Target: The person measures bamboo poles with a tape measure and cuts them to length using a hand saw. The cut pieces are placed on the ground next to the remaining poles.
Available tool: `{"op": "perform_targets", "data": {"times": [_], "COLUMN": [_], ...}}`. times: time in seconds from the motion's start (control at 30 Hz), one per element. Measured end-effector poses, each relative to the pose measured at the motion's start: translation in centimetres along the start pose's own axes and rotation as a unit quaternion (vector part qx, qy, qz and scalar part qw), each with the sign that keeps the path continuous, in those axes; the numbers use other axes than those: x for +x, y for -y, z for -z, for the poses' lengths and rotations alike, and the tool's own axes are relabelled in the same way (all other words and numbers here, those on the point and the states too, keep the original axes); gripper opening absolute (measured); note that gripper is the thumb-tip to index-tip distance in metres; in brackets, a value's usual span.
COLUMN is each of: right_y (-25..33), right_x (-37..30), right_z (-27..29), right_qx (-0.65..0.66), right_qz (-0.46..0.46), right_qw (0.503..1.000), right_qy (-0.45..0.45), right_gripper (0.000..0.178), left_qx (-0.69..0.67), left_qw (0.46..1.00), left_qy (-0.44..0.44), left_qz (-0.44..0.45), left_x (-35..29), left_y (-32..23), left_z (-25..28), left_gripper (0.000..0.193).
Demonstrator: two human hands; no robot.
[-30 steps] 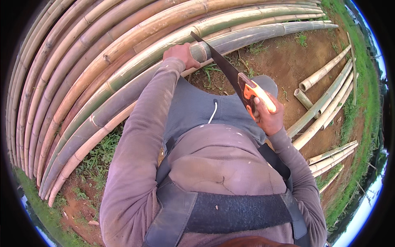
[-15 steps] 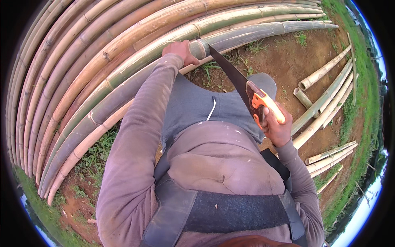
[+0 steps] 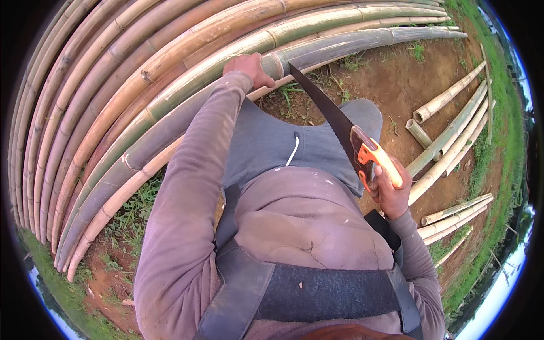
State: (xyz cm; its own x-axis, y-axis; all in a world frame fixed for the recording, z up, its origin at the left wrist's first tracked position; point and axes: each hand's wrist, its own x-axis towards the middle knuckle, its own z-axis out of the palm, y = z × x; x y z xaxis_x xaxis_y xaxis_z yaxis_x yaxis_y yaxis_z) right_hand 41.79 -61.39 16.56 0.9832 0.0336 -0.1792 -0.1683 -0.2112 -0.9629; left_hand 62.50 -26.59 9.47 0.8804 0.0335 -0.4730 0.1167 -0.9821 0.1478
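Observation:
A hand saw (image 3: 328, 109) with a dark blade and an orange handle is in my right hand (image 3: 391, 190), whose fingers wrap round the grip. The blade's far end rests against a thick grey-green bamboo pole (image 3: 323, 52), just right of a node. Left of the blade, my left hand (image 3: 249, 69) is closed over the same pole, thumb on the near side. Most of its fingertips are hidden behind the pole. A paler bamboo pole (image 3: 148, 164) lies along the near side of the one being gripped.
Many long bamboo poles (image 3: 141, 71) lie side by side beyond and to the left. Short cut bamboo pieces (image 3: 447, 93) and more poles (image 3: 453, 218) lie on brown soil (image 3: 391, 73) at the right. Grass (image 3: 136, 212) grows in patches on the ground.
My right hand has drawn the saw back, down and to the right, so its handle sits nearer my body. My left hand keeps its hold on the pole.

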Motion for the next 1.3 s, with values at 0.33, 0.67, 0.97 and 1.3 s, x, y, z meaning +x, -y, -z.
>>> {"op": "perform_targets", "data": {"times": [0.33,0.67,0.97,1.3], "right_y": [-0.5,-1.5,-4.6,-1.7], "right_x": [6.9,12.6,12.4,1.2], "right_z": [-5.2,-8.6,-9.8,-2.7], "right_qx": [0.032,0.025,0.037,-0.036], "right_qz": [-0.051,-0.009,0.218,0.138], "right_qw": [0.998,0.999,0.973,0.988], "right_qy": [0.024,0.028,-0.062,-0.065], "right_gripper": [0.031,0.028,0.043,0.038], "left_qx": [0.024,0.017,0.031,0.042], "left_qw": [1.000,1.000,0.999,0.999], "left_qy": [-0.014,-0.012,-0.004,0.013], "left_qz": [-0.012,-0.019,-0.020,-0.023], "left_x": [-0.2,0.3,0.6,1.3], "left_y": [-0.7,-1.6,-1.4,-0.6], "left_z": [0.0,-0.3,0.1,-0.1], "left_gripper": [0.083,0.086,0.098,0.104]}}
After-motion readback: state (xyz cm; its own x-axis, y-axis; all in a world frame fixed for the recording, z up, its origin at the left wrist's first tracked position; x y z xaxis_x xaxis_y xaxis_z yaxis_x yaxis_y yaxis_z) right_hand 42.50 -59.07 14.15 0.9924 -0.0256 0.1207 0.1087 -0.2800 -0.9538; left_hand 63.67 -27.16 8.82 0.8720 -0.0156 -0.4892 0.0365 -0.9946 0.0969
